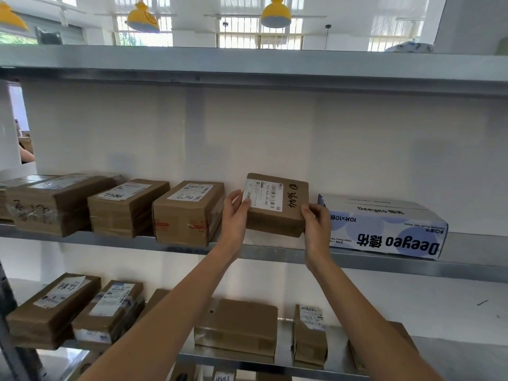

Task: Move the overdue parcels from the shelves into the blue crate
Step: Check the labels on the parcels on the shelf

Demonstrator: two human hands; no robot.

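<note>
A small brown cardboard parcel (277, 204) with a white label and handwritten numbers is tilted up above the middle shelf (275, 255). My left hand (236, 213) grips its left edge and my right hand (316, 224) grips its right front corner. Three more brown parcels (189, 213) stand in a row on the same shelf to the left. Further brown parcels (236, 325) lie on the lower shelf, partly hidden by my forearms. No blue crate is in view.
A white and blue wipes box (384, 226) lies on the middle shelf just right of my right hand. The upper shelf (247, 67) runs overhead. A white wall backs the shelves. Yellow lamps (276, 12) hang above.
</note>
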